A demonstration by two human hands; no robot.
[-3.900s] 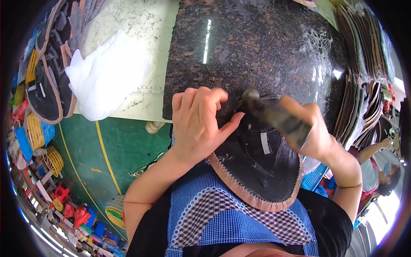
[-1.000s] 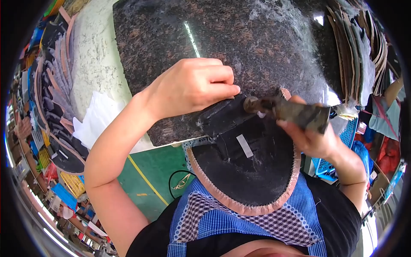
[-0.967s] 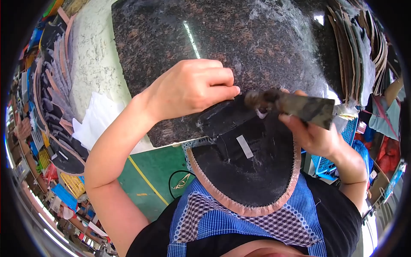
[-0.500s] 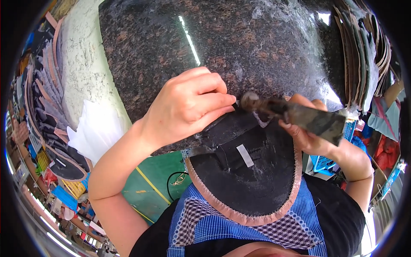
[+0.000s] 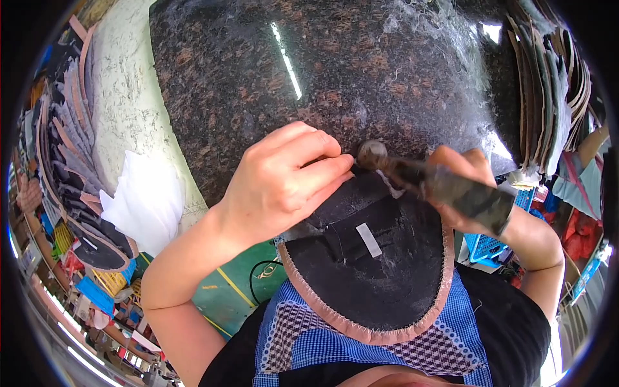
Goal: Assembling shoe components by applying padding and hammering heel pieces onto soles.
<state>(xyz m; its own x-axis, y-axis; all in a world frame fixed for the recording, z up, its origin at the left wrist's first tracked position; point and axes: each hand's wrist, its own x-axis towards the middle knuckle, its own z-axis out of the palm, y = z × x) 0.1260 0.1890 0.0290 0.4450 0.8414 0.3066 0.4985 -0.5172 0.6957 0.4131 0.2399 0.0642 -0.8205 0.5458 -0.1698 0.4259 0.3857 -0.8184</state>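
Observation:
A black curved leather-like piece with a pinkish-brown stitched rim and a small pale label lies over the near edge of the dark speckled stone slab, its rounded end hanging toward my blue checked apron. My left hand rests at the piece's upper left edge, thumb and fingertips pinched there; what they pinch is hidden. My right hand is closed round the handle of a hammer. Its rounded metal head is just right of my left fingertips, over the upper edge of the piece. Motion blurs the handle.
Crumpled white paper lies left of the slab on a pale worn surface. Similar dark pieces are stacked at the left, more sheets at the right. A blue plastic basket stands below right; green floor shows below left.
My left hand has shifted slightly down, toward me, still pinched at the edge. The hammer head has moved a little left and down, and its handle end has dropped.

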